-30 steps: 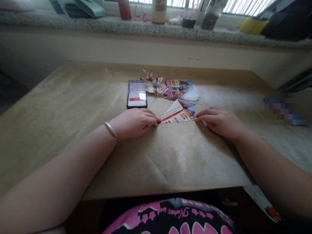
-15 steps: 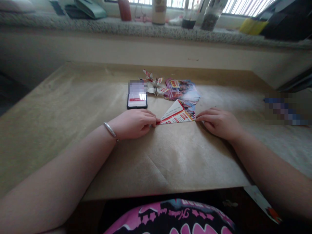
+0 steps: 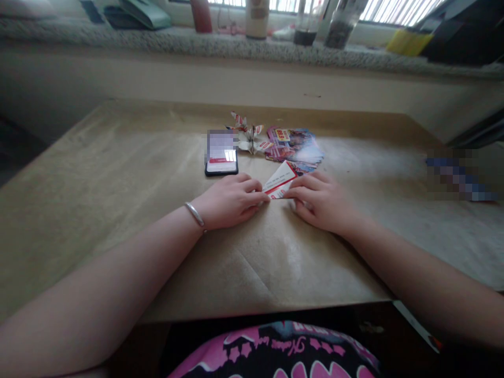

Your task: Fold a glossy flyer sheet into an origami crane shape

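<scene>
While our left hand (image 3: 230,202) pinches the nine-o'clock corner of the folded leaflet (image 3: 280,182), our right hand (image 3: 319,202), fingers curled, grips and hides its three-o'clock half.

A black smartphone (image 3: 221,161) lies screen-up on the brown-paper-covered counter (image 3: 118,173); just right of it sit small folded paper cranes (image 3: 250,137) and a fanned pile of colourful printed leaflets (image 3: 299,144) (cranes and pile touching), with glass jars (image 3: 305,26) along the speckled stone ledge (image 3: 157,43) behind

Folded flyer (image 3: 280,184) on bench (image 3: 118,173): left hand (image 3: 232,202) touches its 9 o'clock corner, right hand (image 3: 321,206) covers its 3 o'clock side.
</scene>
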`<state>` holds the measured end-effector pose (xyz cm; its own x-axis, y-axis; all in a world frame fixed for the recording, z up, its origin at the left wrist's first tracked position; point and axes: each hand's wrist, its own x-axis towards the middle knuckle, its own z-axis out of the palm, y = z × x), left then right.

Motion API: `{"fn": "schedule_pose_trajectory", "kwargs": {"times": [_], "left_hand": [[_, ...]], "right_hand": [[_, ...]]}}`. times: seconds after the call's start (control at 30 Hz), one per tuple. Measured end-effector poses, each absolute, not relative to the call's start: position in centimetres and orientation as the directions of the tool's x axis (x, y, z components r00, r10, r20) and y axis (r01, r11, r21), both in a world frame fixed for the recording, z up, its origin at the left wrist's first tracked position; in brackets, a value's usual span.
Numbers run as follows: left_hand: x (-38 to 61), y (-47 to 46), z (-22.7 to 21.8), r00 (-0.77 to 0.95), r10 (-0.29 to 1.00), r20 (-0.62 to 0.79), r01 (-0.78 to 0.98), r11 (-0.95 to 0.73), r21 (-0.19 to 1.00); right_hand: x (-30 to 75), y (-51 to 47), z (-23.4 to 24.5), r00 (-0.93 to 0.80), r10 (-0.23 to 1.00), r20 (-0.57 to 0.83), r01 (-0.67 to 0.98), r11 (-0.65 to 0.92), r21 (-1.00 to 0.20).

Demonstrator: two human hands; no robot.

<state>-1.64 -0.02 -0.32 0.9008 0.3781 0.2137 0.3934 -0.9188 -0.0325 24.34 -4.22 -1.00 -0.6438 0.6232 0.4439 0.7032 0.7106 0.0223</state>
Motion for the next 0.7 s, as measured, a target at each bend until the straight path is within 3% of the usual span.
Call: {"fn": "schedule_pose_trajectory", "kwargs": {"times": [0.13, 0.33, 0.7], "left_hand": [[-1.7, 0.0, -0.2, 0.905, 0.378, 0.197, 0.393, -0.919, -0.043], [-2.0, 0.1, 0.5, 0.918, 0.360, 0.168, 0.362, -0.932, 0.018], [-2.8, 0.3, 1.2, 0.902, 0.414, 0.121, 0.403, -0.909, 0.108]], "right_hand": [[22.8, -3.5, -1.5, -0.704, 0.625, 0.338, 0.649, 0.759, -0.052], [22.9, -3.0, -1.3, -0.744, 0.622, 0.245, 0.643, 0.766, 0.004], [24.4, -3.3, -1.1, -0.725, 0.634, 0.269, 0.665, 0.746, 0.032]]}}
